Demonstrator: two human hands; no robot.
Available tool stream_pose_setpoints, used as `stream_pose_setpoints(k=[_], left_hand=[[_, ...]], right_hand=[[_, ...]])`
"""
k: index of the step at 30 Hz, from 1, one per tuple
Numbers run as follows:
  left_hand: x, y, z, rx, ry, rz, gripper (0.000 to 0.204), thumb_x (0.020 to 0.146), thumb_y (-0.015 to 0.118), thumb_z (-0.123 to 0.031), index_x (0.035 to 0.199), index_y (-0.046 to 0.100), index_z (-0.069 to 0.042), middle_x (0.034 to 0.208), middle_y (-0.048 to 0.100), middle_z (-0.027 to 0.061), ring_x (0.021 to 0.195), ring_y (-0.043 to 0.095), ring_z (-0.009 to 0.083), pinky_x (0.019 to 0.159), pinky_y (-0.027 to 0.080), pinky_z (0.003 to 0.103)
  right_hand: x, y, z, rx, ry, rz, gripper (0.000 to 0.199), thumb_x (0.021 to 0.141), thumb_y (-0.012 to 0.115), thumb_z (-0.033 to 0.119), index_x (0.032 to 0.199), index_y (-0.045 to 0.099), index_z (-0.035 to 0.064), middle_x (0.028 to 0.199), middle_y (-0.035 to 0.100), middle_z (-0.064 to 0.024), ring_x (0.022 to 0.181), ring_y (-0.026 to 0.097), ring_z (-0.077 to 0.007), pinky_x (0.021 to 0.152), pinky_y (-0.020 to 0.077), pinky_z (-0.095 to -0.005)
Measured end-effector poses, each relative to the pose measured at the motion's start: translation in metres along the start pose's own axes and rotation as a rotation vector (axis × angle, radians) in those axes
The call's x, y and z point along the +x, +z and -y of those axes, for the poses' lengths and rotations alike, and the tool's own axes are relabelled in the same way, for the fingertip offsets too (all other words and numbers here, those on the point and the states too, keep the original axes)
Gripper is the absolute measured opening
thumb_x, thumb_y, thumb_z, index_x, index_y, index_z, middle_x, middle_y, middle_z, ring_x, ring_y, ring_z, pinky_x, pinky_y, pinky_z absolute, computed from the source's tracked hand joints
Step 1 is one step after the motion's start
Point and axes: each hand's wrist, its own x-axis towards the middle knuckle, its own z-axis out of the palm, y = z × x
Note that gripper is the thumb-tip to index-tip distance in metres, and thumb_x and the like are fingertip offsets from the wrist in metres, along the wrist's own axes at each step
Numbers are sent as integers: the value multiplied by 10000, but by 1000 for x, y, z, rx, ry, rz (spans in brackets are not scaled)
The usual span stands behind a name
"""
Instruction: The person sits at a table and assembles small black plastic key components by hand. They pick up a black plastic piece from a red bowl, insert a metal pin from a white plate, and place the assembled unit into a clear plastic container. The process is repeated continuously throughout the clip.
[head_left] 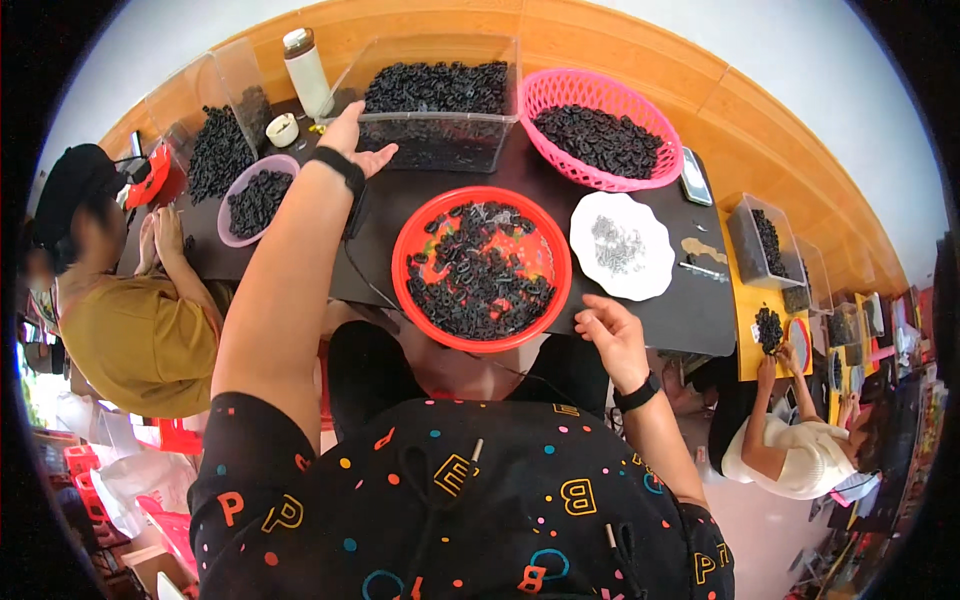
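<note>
Over the far side of the dark table (640,320), the left hand (352,140) stretches out with its fingers spread open, palm down, touching the near left corner of a clear plastic bin (440,140) heaped with small black parts; nothing is gripped in it. Close to the body, the right hand (610,335) hovers at the table's near edge with its fingers loosely curled, and whether they pinch anything is too small to tell. Between the two hands sits a round red basket (482,268) holding more of the black parts, its rim just left of the right hand and well nearer than the left. Beyond the right hand lies a white plate (622,246) with tiny grey pieces. A pink basket (598,128) of black parts stands just right of the clear bin. Left of the outstretched arm are a lilac bowl (258,200) of black parts and a white bottle (306,72). Other people sit at either side.
</note>
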Motion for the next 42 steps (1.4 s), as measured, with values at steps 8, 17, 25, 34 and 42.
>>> stream_pose_setpoints(k=[8, 17, 25, 34, 42], left_hand=[[8, 14, 5, -78, -104, 29, 420, 840, 584, -247, 1176, 405, -70, 1153, 477, 194, 1009, 534, 409, 781, 534, 545], [10, -1, 17, -176, -28, 273, 341, 789, 472, -90, 1061, 298, 19, 1112, 366, 247, 960, 509, 507, 791, 500, 623], [-28, -9, 45, -304, 25, 193, 165, 828, 434, -81, 954, 407, 23, 951, 492, 219, 880, 561, 360, 789, 554, 491], [-47, -25, 77, -363, 100, 278, 119, 838, 412, -63, 843, 401, 56, 1009, 499, 309, 997, 537, 445, 892, 513, 457], [-40, -39, 89, -428, 25, 364, 141, 817, 425, -42, 896, 464, 68, 1011, 547, 243, 959, 570, 365, 884, 513, 417]], right_hand=[[18, 21, 22, -70, 119, 110, 407, 891, 584, 188, 1220, 486, -30, 812, 638, -84, 618, 602, -123, 525, 465, -230], [20, 24, 14, -71, 126, 109, 314, 910, 530, 127, 1197, 513, 1, 786, 631, -63, 588, 584, -104, 505, 455, -217], [20, 23, 19, -54, 146, 122, 322, 912, 515, 104, 1215, 502, -3, 809, 629, -67, 617, 594, -112, 524, 462, -215], [23, 7, 50, -14, 82, 61, 482, 883, 542, 104, 1322, 380, -11, 909, 633, -116, 728, 623, -160, 627, 486, -252], [78, 57, 181, -170, -370, 273, 704, 803, 677, 145, 1385, 296, 35, 1196, 504, -165, 1029, 537, -210, 870, 455, -334]])
